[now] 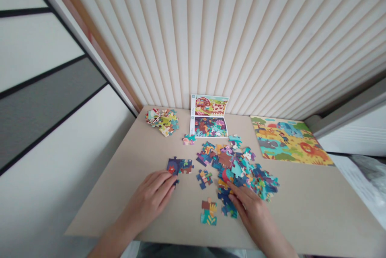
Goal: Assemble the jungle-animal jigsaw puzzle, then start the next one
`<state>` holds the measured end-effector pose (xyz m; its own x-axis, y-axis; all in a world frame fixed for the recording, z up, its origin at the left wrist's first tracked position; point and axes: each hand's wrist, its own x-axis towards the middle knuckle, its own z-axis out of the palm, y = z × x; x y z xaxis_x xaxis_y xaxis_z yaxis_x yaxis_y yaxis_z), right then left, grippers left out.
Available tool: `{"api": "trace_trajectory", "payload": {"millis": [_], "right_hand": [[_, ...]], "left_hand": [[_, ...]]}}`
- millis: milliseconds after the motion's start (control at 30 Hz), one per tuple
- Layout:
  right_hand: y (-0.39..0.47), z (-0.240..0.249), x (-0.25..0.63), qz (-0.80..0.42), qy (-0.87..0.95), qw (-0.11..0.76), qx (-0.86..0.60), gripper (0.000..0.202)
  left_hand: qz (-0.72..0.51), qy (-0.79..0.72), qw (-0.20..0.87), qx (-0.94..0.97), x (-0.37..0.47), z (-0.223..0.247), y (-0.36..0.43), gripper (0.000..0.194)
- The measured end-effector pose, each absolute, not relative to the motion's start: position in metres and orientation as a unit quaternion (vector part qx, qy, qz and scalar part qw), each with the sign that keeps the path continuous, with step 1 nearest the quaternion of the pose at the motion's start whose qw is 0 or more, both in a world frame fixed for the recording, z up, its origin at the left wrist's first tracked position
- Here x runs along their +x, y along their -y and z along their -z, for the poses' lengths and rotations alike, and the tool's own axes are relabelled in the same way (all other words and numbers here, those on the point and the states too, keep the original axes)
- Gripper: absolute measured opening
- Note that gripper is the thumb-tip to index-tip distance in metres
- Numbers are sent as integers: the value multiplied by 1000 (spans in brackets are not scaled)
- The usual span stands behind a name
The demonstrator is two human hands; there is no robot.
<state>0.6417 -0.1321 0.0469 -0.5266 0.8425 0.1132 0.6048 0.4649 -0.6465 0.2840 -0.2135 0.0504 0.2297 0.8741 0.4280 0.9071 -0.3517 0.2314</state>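
My left hand [155, 193] rests on the table with its fingertips on the lower edge of some dark blue joined puzzle pieces [181, 166]; its fingers lie flat and apart from any grip. At the pile of colourful puzzle pieces [241, 165], my right hand [247, 203] has its fingers closed at the near left edge, over yellow and blue pieces; what lies between the fingertips is too small to tell. Between the hands are a loose blue and orange piece [204, 178] and, nearer the front, a teal and brown pair [208, 212].
A folded picture sheet [210, 116] stands against the pleated panel [196, 40]. Another heap of pieces [164, 121] sits back left. An animal picture board [289, 141] lies at the right. The table [120, 169] ends at the near edge.
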Motion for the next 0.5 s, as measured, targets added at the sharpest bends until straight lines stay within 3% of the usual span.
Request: {"api": "trace_trajectory", "payload": {"millis": [200, 367, 500], "right_hand": [[135, -43, 628, -258, 844, 214, -418, 37], [131, -45, 626, -190, 869, 203, -409, 36], [128, -40, 647, -147, 866, 240, -412, 34]], "left_hand": [[197, 605, 41, -770, 245, -30, 206, 43], [199, 599, 22, -776, 246, -25, 201, 41], [200, 607, 12, -769, 248, -24, 202, 42]]}}
